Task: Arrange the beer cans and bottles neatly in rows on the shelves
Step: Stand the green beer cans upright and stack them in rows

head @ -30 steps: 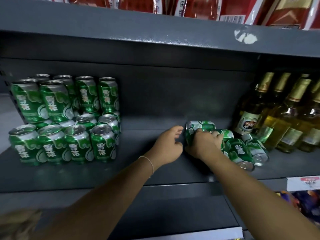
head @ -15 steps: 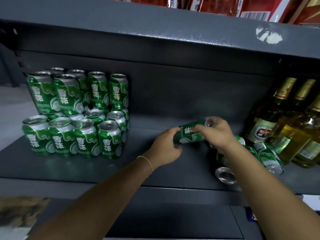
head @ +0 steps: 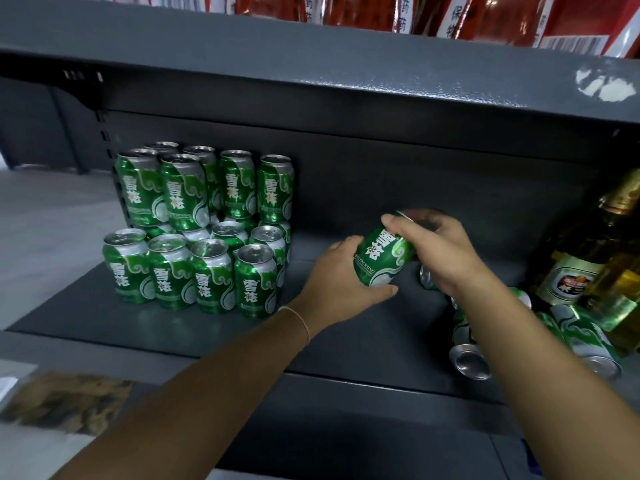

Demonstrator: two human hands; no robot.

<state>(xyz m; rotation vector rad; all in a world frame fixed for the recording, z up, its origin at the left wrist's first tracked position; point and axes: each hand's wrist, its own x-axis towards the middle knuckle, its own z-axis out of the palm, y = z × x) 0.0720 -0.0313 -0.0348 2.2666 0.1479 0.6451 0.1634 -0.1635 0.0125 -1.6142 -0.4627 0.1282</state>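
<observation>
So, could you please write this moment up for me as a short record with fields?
held can: green beer can, tilted, off the shelf
right hand: right hand grips the can's top end
left hand: left hand cups the can's lower end
stacked cans: stacked cans, upright, two tiers, at left of shelf
loose cans: loose cans lying on their sides at right
bottles: bottles upright at far right

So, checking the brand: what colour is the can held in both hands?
Green with white swirls and lettering, clearest in the head view.
</observation>
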